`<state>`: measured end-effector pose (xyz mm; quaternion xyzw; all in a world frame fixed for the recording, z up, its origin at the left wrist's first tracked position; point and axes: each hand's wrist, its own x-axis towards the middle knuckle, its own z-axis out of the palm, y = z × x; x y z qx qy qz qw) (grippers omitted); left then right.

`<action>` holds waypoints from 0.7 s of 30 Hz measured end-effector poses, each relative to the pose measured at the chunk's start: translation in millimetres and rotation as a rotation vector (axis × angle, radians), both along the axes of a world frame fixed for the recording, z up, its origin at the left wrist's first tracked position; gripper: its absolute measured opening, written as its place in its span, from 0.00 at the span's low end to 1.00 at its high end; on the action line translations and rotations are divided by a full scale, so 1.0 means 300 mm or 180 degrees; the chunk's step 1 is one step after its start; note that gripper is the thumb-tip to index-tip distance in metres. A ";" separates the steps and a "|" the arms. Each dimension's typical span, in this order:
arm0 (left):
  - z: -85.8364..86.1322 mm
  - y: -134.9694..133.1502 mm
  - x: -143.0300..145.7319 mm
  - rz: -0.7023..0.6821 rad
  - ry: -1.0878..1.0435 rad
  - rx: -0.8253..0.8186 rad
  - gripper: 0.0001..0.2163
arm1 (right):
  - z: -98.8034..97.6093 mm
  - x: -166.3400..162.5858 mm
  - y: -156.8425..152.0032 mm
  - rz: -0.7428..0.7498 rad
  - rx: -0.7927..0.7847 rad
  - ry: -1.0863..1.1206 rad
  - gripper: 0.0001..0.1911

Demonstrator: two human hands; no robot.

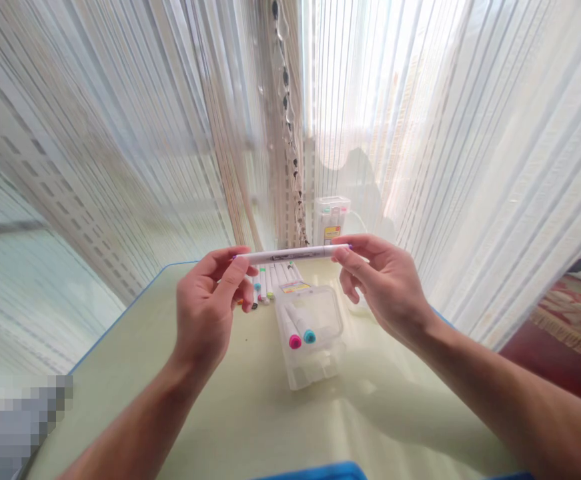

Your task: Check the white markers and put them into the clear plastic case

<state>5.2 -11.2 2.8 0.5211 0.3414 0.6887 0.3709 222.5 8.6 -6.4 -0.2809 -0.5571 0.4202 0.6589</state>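
Observation:
A white marker [293,255] with purple ends is held level above the table, stretched between both hands. My left hand [210,300] pinches its left end between thumb and fingers. At the other end, my right hand [385,280] grips it the same way. Below the marker lies an open clear plastic case [290,373] holding a pink-capped marker [295,341] and a teal-capped marker [309,336]. Behind my left fingers, several white markers [277,272] with coloured caps lie in a row, partly hidden.
The pale green table [145,353] has a blue edge. An upright clear marker case [332,217] stands at the back, before a string curtain [145,133]. A blue object [315,472] shows at the near edge. A patterned rug [570,313] is at the right.

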 end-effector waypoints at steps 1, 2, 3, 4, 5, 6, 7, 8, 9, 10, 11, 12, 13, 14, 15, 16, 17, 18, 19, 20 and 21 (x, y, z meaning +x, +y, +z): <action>-0.001 0.000 -0.001 0.0008 0.0002 0.0003 0.09 | 0.000 0.000 0.000 0.0004 0.0008 -0.0011 0.10; -0.002 0.001 -0.001 0.0018 0.0008 0.0010 0.09 | 0.000 0.000 -0.001 0.0003 0.0021 -0.0027 0.11; -0.003 0.002 -0.001 0.0032 0.0016 0.0017 0.09 | 0.001 0.000 -0.002 -0.0002 0.0034 -0.0046 0.11; -0.004 0.003 0.000 0.0046 0.0025 0.0024 0.09 | 0.003 0.000 -0.003 -0.0008 0.0046 -0.0064 0.11; -0.005 0.004 0.001 0.0061 0.0033 0.0030 0.10 | 0.004 0.000 -0.005 -0.0013 0.0052 -0.0079 0.11; -0.005 0.006 0.001 0.0070 0.0042 0.0036 0.10 | 0.006 0.001 -0.007 -0.0025 0.0058 -0.0084 0.12; -0.006 0.007 0.002 0.0074 0.0050 0.0042 0.10 | 0.007 0.001 -0.008 -0.0031 0.0064 -0.0087 0.12; -0.007 0.008 0.002 0.0073 0.0058 0.0043 0.10 | 0.008 0.002 -0.009 -0.0034 0.0065 -0.0090 0.12; -0.007 0.008 0.002 0.0072 0.0066 0.0046 0.10 | 0.008 0.002 -0.009 -0.0035 0.0062 -0.0093 0.12; -0.008 0.008 0.002 0.0069 0.0072 0.0049 0.10 | 0.007 0.002 -0.008 -0.0038 0.0058 -0.0097 0.12; -0.008 0.008 0.001 0.0065 0.0079 0.0050 0.10 | 0.006 0.003 -0.007 -0.0036 0.0049 -0.0102 0.12; -0.008 0.006 0.001 0.0060 0.0085 0.0052 0.10 | 0.004 0.003 -0.004 -0.0030 0.0038 -0.0100 0.12; -0.008 0.005 0.000 0.0053 0.0091 0.0052 0.09 | 0.002 0.003 -0.001 -0.0018 0.0022 -0.0091 0.11; -0.008 0.003 0.000 0.0041 0.0098 0.0055 0.09 | 0.001 0.004 0.002 -0.0009 0.0004 -0.0073 0.11; -0.007 0.002 -0.001 0.0027 0.0103 0.0056 0.08 | 0.000 0.004 0.005 0.0005 -0.0019 -0.0051 0.11; -0.006 0.000 -0.001 0.0004 0.0108 0.0051 0.08 | 0.000 0.004 0.007 0.0016 -0.0045 -0.0024 0.10; -0.006 -0.001 -0.001 -0.0017 0.0109 0.0052 0.08 | 0.001 0.004 0.009 0.0021 -0.0078 0.0001 0.10; -0.005 -0.002 0.000 -0.0037 0.0109 0.0056 0.08 | 0.002 0.003 0.010 0.0021 -0.0114 0.0022 0.10; -0.005 -0.003 0.000 -0.0055 0.0112 0.0063 0.08 | 0.004 0.003 0.010 0.0018 -0.0153 0.0040 0.10; -0.005 -0.004 -0.001 -0.0069 0.0120 0.0073 0.08 | 0.006 0.002 0.009 0.0017 -0.0193 0.0051 0.10; -0.006 -0.005 -0.001 -0.0080 0.0132 0.0085 0.08 | 0.008 0.001 0.009 0.0020 -0.0238 0.0060 0.10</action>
